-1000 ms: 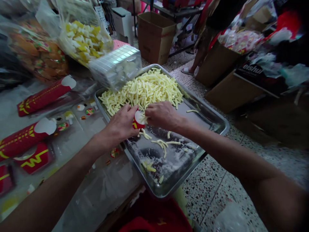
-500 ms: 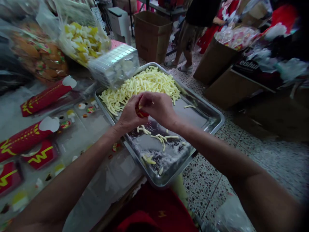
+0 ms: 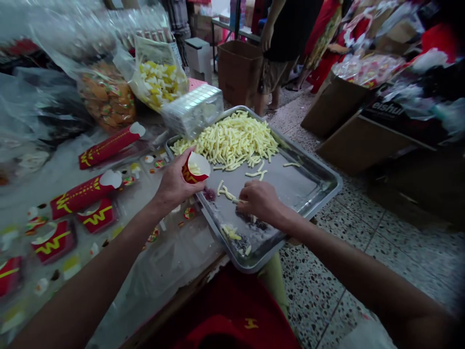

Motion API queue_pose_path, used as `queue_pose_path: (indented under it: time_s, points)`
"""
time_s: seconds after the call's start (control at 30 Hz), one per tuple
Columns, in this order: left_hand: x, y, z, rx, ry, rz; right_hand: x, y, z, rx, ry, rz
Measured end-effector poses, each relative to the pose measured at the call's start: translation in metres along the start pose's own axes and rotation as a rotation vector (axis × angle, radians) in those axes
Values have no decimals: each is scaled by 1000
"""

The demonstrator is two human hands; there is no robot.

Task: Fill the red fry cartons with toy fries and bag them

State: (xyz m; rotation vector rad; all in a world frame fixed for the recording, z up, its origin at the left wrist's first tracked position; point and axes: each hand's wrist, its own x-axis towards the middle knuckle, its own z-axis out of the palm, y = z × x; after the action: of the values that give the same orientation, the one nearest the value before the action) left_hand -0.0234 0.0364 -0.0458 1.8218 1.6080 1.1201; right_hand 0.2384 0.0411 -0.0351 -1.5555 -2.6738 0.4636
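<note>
My left hand (image 3: 176,182) is wrapped round a small red fry carton (image 3: 192,175) with a yellow mark, tilted so its white mouth faces right. A few pale fries (image 3: 194,167) show inside it. Over the near half of a metal tray (image 3: 329,180), my right hand (image 3: 262,202) has its fingers curled down and pinched on loose fries (image 3: 235,199); the fingertips are partly hidden. A big heap of pale yellow fries (image 3: 236,138) fills the tray's far end. Several stray fries (image 3: 227,193) lie by the right hand, among white powder.
Red cartons (image 3: 96,215) and long red sleeves (image 3: 109,145) lie on the plastic-covered table at left. Behind them stand a clear plastic box stack (image 3: 194,109) and bags of yellow-white pieces (image 3: 158,82) and orange pieces (image 3: 107,97). Cardboard boxes (image 3: 240,70) and a person (image 3: 286,48) are beyond.
Both hands were together at the carton over the heap's near edge. The left hand has moved left with the carton; the right hand has come down to the loose fries. The view has shifted.
</note>
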Motion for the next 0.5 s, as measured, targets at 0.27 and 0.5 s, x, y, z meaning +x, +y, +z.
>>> queue_pose_path:
  time_s: [0.27, 0.5]
  points:
    - [-17, -1, -22, 184, -96, -39, 52, 6, -17, 175, 13, -562]
    - [-18, 6, -22, 261, -235, 2, 64, 7, 4, 113, -176, -650]
